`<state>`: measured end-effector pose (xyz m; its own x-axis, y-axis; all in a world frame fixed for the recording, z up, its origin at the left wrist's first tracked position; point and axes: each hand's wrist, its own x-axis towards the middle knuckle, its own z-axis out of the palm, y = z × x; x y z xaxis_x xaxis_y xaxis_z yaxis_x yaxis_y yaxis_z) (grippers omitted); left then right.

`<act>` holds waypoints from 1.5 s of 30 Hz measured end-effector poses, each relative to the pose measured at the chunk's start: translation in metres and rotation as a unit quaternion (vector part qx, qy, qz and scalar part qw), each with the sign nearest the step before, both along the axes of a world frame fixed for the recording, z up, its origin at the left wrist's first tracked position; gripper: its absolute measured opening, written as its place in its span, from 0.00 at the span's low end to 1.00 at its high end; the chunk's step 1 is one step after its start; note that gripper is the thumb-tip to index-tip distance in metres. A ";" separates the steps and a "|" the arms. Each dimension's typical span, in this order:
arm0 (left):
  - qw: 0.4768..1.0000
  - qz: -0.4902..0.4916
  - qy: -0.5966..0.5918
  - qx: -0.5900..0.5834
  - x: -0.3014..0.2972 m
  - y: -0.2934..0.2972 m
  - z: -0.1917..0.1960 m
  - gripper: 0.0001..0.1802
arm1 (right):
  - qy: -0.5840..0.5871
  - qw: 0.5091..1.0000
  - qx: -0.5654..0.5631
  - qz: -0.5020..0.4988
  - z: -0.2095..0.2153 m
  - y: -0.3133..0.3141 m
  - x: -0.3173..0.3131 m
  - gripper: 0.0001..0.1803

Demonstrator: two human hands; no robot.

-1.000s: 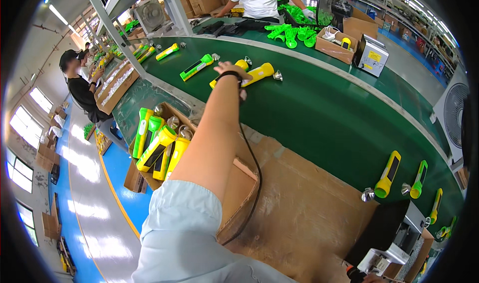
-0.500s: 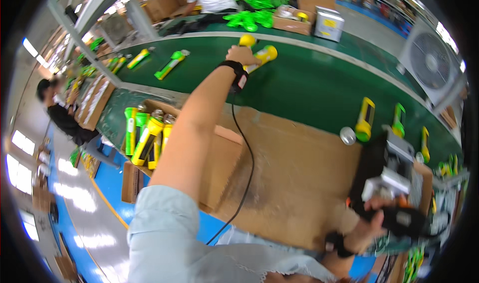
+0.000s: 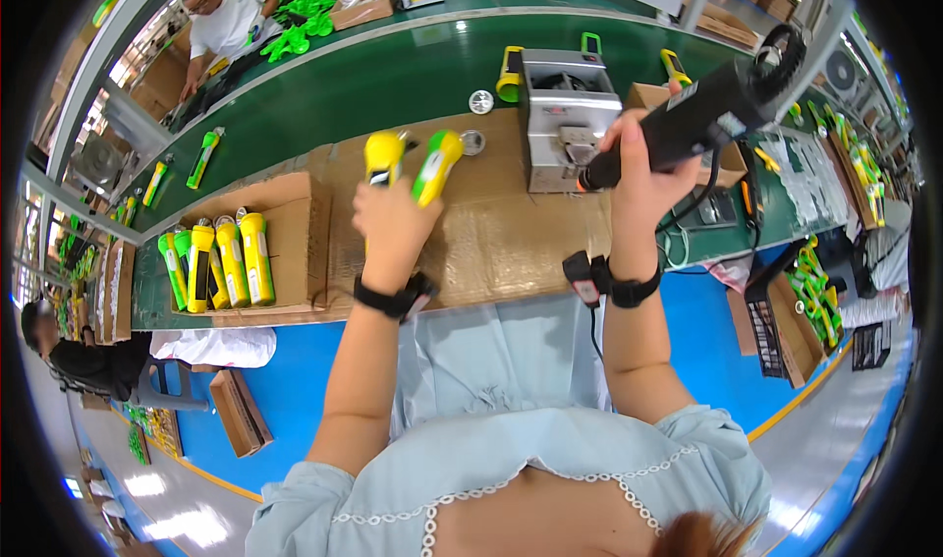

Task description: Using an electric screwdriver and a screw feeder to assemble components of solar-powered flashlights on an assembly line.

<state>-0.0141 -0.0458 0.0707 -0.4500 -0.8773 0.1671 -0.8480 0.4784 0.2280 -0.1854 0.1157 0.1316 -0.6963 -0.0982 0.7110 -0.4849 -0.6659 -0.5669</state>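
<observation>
The left hand [image 3: 396,215] is no longer reaching over the far conveyor [image 3: 413,71]; it is gripping two flashlights [image 3: 436,169] above the near cardboard [image 3: 511,238], within working reach; the right hand [image 3: 643,184] is clutching an electric screwdriver [image 3: 688,125].

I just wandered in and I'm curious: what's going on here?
The person's left hand holds a yellow flashlight and a green-and-yellow flashlight together over a cardboard sheet. The right hand grips a black power screwdriver, its tip near a silver metal machine; whether they touch, I can't tell. On the left, an open cardboard box holds more flashlights.
</observation>
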 end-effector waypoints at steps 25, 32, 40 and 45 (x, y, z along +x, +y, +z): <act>0.878 -0.453 0.050 0.144 0.058 0.075 -0.029 0.38 | 0.080 0.992 0.094 -0.010 -0.027 -0.021 -0.046 0.16; 0.899 -0.412 0.110 -0.102 0.008 0.083 -0.039 0.37 | 0.054 0.995 0.083 0.007 -0.020 -0.024 -0.049 0.14; 0.909 -0.398 0.101 -0.077 -0.019 0.081 -0.058 0.30 | 0.047 0.991 0.115 -0.044 -0.019 -0.029 -0.037 0.18; 0.902 -0.417 0.082 -0.070 -0.019 0.080 -0.050 0.26 | 0.022 0.991 0.119 -0.063 -0.017 -0.029 -0.042 0.18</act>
